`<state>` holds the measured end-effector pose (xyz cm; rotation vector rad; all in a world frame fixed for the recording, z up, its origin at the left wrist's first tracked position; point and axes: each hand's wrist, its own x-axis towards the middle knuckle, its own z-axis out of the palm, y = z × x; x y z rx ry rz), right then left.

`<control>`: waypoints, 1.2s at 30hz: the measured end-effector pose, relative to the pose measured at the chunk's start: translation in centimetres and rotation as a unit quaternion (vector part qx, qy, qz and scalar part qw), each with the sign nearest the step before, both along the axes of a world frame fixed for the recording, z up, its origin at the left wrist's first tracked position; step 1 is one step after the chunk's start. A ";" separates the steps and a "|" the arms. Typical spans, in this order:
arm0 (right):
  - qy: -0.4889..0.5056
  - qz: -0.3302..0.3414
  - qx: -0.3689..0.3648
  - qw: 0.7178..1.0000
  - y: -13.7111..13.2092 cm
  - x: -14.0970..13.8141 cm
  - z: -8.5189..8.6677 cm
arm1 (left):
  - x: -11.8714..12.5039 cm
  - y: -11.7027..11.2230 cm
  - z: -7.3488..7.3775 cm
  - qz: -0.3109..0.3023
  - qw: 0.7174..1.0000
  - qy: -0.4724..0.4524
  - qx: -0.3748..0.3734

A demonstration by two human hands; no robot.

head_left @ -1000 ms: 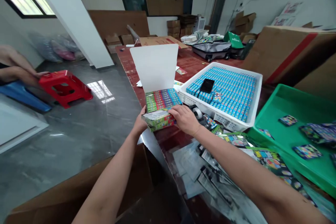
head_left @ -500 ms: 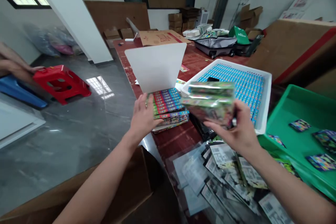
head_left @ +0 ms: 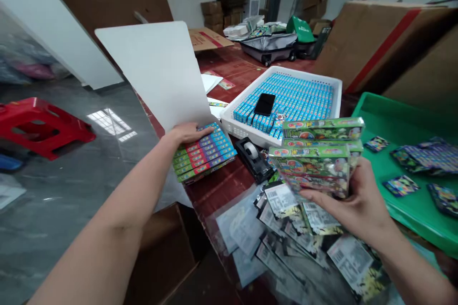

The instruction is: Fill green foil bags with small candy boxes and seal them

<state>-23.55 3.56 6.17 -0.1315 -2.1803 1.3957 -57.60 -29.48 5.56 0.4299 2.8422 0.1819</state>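
Note:
My right hand (head_left: 365, 205) grips several green printed boxes (head_left: 309, 164) in shiny clear film, above the table's near right part. The boxes stand slightly staggered, one behind another. On the left, my left hand (head_left: 191, 133) lies over the far side of a row of slim multicoloured boxes (head_left: 205, 152), thumb stretched out and some fingers hidden. Behind that row rises a large white card panel (head_left: 157, 66). Just right of the row sits a black tape dispenser (head_left: 254, 159) with a white roll. Flat printed packets (head_left: 286, 228) lie loosely piled below my right hand.
A white basket (head_left: 232, 128) holds rows of small blue boxes, with a black phone (head_left: 265, 104) on top. At right stands a green tray (head_left: 404, 205) with dark packets. An open cardboard box (head_left: 161, 252) is below the table edge. A red stool (head_left: 46, 126) stands on the floor.
The view has swung right and down. My left hand has shifted from the row's left side to its far top. My right hand has carried the green boxes rightward, away from the row.

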 end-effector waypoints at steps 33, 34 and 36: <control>-0.153 0.294 0.537 0.776 -14.2 -14.2 4.3 | 27.9 -5.2 1.5 -0.077 0.929 0.342 0.122; -0.166 0.300 0.552 0.760 -14.7 -14.6 4.4 | 27.8 -5.8 1.8 -0.063 0.908 0.388 0.145; -0.192 0.307 0.573 0.735 -15.4 -15.2 4.4 | 26.5 -6.3 2.0 -0.082 0.882 0.432 0.171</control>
